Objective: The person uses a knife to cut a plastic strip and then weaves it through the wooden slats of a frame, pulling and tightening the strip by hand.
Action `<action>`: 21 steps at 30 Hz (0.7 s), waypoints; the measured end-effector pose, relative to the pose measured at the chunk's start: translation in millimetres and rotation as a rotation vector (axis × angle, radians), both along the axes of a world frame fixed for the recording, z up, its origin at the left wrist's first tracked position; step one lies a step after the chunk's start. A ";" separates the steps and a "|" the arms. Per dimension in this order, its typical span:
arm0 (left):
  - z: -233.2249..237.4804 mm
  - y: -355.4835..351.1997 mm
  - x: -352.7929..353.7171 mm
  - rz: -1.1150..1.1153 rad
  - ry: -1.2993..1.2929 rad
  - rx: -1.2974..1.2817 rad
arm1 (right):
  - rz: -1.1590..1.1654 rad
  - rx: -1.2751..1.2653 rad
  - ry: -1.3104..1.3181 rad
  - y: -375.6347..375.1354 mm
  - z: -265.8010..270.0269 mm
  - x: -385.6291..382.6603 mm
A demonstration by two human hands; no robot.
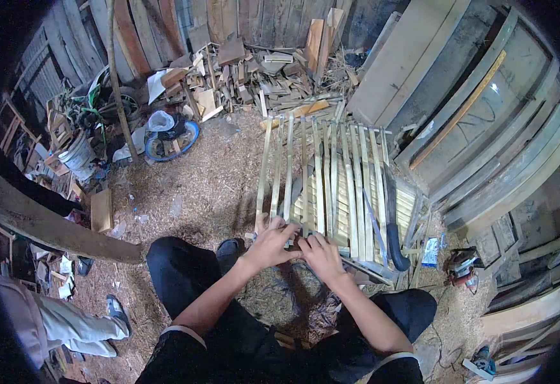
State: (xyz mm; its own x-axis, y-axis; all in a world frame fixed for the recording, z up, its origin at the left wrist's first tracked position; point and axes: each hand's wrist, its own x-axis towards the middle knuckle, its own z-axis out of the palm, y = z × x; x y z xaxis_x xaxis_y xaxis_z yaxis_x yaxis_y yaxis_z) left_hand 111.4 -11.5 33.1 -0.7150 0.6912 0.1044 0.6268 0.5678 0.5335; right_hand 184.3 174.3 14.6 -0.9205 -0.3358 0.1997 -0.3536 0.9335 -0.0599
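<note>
The slatted frame (pixel 318 173) lies right of the middle of the shavings-strewn floor (pixel 184 192), its pale slats running from the near edge by the hands to a crossbar at the far edge. The left hand (pixel 270 246) is at the near left corner, fingers bent over the slat ends; the right hand (pixel 321 256) is just beside it, further right along that same edge, fingertips bent down. Both grips are partly hidden by the backs of the hands, so I cannot tell whether either is closed on a piece.

Beyond the far edge, a heap of wood scraps (pixel 245 80) leaves little room. Along the right edge a dark bar with a hooked end (pixel 392 237) lies lengthwise, and another slatted panel (pixel 408 208) shows partly beneath. Past that, large boards (pixel 408 57) lean close by, with a blue-and-white packet (pixel 430 252) and a red tool (pixel 464 272) on the floor toward the near right.

The widest open floor is off the left edge, reaching to the blue basin (pixel 172 142), well apart. On the near side, the knees (pixel 181 269) flank the space below the hands. Another person's light trousers (pixel 78 323) show at the lower left, well clear of the frame.
</note>
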 end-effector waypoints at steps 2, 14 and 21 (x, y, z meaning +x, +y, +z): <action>-1.0 0.6 -0.3 -0.023 -0.003 -0.055 | 0.012 0.043 0.084 2.6 -14.3 2.7; 0.2 1.1 11.2 -0.004 -0.156 0.146 | 0.050 0.017 0.213 7.9 -11.2 4.9; -30.0 9.1 3.9 0.201 -0.268 0.313 | -0.012 -0.074 0.184 7.1 -21.6 4.2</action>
